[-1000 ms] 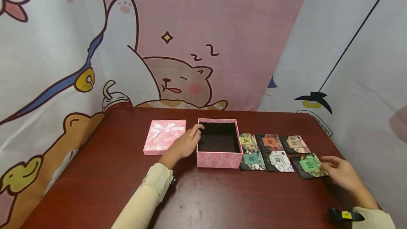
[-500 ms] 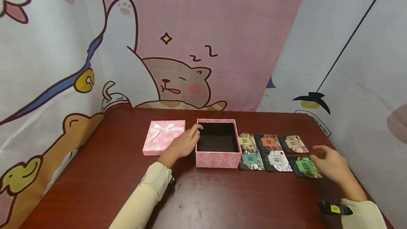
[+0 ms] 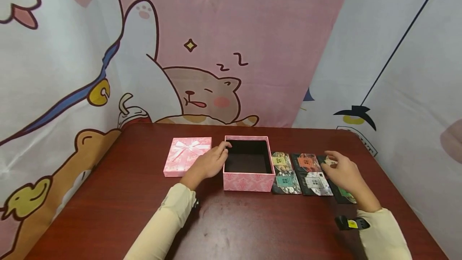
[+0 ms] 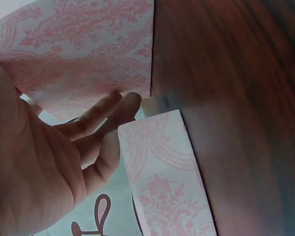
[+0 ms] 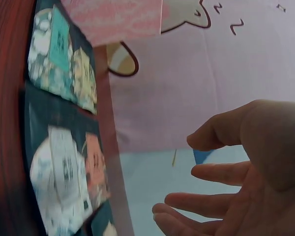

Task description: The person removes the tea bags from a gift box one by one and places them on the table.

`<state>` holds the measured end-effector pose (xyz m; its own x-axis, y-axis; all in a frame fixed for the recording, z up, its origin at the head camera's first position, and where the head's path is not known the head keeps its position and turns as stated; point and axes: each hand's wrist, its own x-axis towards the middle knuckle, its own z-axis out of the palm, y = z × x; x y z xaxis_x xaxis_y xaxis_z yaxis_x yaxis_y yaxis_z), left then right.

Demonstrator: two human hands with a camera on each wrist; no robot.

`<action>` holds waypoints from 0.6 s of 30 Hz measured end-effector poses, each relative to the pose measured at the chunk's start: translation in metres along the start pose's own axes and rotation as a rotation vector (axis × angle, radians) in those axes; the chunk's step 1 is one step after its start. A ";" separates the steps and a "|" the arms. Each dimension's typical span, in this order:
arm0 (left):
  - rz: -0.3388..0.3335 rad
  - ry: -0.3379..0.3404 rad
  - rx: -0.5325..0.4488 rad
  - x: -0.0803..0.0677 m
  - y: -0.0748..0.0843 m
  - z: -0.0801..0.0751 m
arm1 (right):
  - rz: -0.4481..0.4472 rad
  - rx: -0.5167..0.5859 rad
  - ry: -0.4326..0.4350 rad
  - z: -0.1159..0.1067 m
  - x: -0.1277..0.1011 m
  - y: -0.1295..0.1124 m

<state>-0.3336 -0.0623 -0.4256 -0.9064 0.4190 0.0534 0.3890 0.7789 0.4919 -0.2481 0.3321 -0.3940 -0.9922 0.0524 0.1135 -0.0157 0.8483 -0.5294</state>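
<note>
An open pink gift box [image 3: 249,181], black inside, stands on the table. My left hand [image 3: 213,160] holds its left wall at the rim; in the left wrist view other fingers [image 4: 130,105] lie along the outside of that wall. To the right of the box lie flat black packets with coloured labels, among them one with a yellow label [image 3: 279,161], one teal [image 3: 284,181], one orange [image 3: 306,162] and one white [image 3: 315,182]. My right hand [image 3: 344,173], thumb and fingers apart, is over the rightmost packets, partly hiding the green-labelled one [image 3: 346,196].
The box's pink lid [image 3: 187,156], with a white ribbon bow, lies left of my left hand. A dark red-brown wooden table [image 3: 231,228] bears everything. Cartoon-printed cloth [image 3: 274,51] hangs behind the table and along its sides.
My right hand has let go of the green-labelled packet, which now lies further left, and has moved left and away over the rightmost packets. The left hand stays at the box.
</note>
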 end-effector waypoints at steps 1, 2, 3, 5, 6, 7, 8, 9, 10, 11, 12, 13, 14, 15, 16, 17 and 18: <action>-0.001 0.001 0.010 0.000 0.000 0.000 | -0.010 0.004 0.002 0.002 0.001 -0.004; -0.002 0.004 0.025 0.000 0.000 -0.001 | -0.023 0.005 0.006 0.004 0.002 -0.007; -0.003 0.009 0.040 0.000 0.000 -0.002 | -0.037 0.018 0.008 0.006 0.004 -0.011; -0.001 0.022 0.074 0.000 0.000 -0.003 | -0.073 0.042 0.010 0.011 0.006 -0.020; 0.001 0.030 0.089 0.000 0.000 -0.004 | -0.094 0.060 0.010 0.013 0.007 -0.024; 0.004 0.037 0.102 0.000 0.001 -0.005 | -0.112 0.082 0.008 0.015 0.008 -0.029; 0.008 0.046 0.113 0.000 0.001 -0.006 | -0.129 0.101 0.008 0.018 0.008 -0.034; 0.013 0.054 0.122 0.000 0.002 -0.007 | -0.143 0.120 0.001 0.020 0.009 -0.039; 0.018 0.061 0.130 0.000 0.002 -0.008 | -0.156 0.122 -0.002 0.023 0.009 -0.044; 0.020 0.067 0.141 0.000 0.002 -0.009 | -0.160 0.128 -0.009 0.025 0.009 -0.050; 0.023 0.073 0.147 0.000 0.003 -0.010 | -0.162 0.133 -0.017 0.028 0.010 -0.056; 0.026 0.079 0.154 0.000 0.003 -0.011 | -0.165 0.137 -0.025 0.030 0.010 -0.062; 0.030 0.086 0.160 0.000 0.003 -0.011 | -0.169 0.132 -0.029 0.032 0.010 -0.068; 0.032 0.093 0.170 -0.001 0.003 -0.013 | -0.171 0.136 -0.040 0.035 0.011 -0.074; 0.034 0.100 0.176 -0.001 0.004 -0.014 | -0.178 0.135 -0.040 0.037 0.011 -0.079; 0.037 0.108 0.185 -0.001 0.004 -0.015 | -0.185 0.137 -0.040 0.039 0.012 -0.084; 0.042 0.116 0.192 -0.001 0.005 -0.016 | -0.192 0.138 -0.038 0.041 0.013 -0.088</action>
<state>-0.3333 -0.0667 -0.4091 -0.8973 0.4052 0.1752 0.4410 0.8409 0.3137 -0.2642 0.2361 -0.3807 -0.9732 -0.1249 0.1932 -0.2189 0.7609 -0.6109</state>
